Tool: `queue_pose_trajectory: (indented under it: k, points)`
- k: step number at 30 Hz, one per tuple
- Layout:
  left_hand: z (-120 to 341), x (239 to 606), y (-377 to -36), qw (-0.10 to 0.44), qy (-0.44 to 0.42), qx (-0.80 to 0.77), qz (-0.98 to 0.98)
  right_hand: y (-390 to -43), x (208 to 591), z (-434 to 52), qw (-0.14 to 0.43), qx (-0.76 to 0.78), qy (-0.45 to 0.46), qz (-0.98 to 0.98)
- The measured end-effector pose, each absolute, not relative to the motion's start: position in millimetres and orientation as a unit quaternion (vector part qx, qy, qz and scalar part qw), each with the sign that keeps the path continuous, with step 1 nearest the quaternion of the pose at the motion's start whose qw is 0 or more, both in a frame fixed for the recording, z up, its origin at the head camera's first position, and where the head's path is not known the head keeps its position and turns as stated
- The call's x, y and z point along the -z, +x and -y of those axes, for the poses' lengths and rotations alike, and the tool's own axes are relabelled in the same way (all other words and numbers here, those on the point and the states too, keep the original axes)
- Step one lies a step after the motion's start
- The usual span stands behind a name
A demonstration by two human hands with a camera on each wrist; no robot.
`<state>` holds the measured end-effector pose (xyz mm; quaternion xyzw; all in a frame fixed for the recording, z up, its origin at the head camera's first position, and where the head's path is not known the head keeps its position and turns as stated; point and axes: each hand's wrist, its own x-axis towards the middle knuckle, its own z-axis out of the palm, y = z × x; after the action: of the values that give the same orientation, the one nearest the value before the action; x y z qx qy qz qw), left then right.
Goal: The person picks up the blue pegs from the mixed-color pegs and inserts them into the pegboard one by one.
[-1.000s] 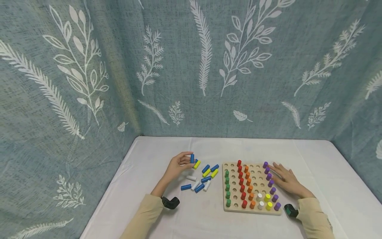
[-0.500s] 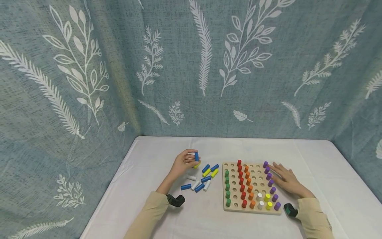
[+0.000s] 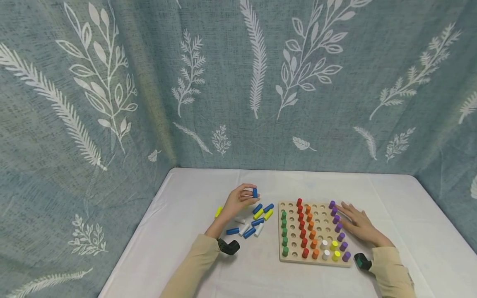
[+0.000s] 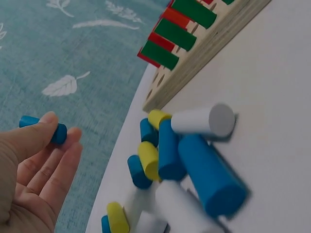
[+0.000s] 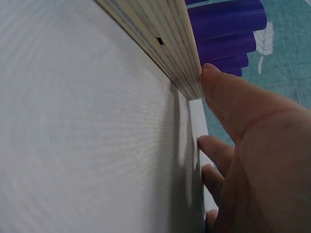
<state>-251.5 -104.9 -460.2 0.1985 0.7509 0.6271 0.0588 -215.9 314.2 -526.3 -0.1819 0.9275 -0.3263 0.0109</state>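
Observation:
My left hand (image 3: 241, 199) pinches a blue peg (image 3: 255, 192) between thumb and fingertips, held above the loose pegs; the left wrist view shows the same blue peg (image 4: 44, 129) at my fingertips (image 4: 68, 141). A wooden pegboard (image 3: 294, 258) lies to the right with rows of green, red, orange, white, yellow and purple pegs (image 3: 337, 227) standing in it. My right hand (image 3: 355, 225) lies flat on the table with straight fingers against the pegboard's right edge (image 5: 170, 53), thumb touching the wood.
Loose blue, yellow and white pegs (image 3: 252, 225) lie on the white table between my left hand and the board. One yellow peg (image 3: 218, 212) lies apart to the left. Patterned blue curtains enclose the table at the back and left.
My left hand has lifted the blue peg and carried it to the right, toward the board. A yellow peg now shows on the table left of the hand. My right hand has stayed put.

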Motion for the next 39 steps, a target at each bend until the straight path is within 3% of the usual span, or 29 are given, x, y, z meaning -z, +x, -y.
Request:
queue_pose_trajectory:
  k: [9, 20, 32, 39]
  points:
    - [89, 460, -256, 0.053, 0.227, -0.615, -0.753, -213, 525, -313, 0.014, 0.329, -0.178, -0.927]
    - [72, 489, -276, 0.056, 0.227, -0.599, -0.766, -214, 525, -313, 0.01, 0.322, -0.18, -0.929]
    - [59, 456, -263, 0.088, 0.269, -0.588, -0.758, -213, 529, -313, 0.01, 0.322, -0.177, -0.93]
    - [52, 454, -265, 0.081, 0.263, -0.572, -0.772, -211, 528, -312, 0.008, 0.322, -0.177, -0.93]
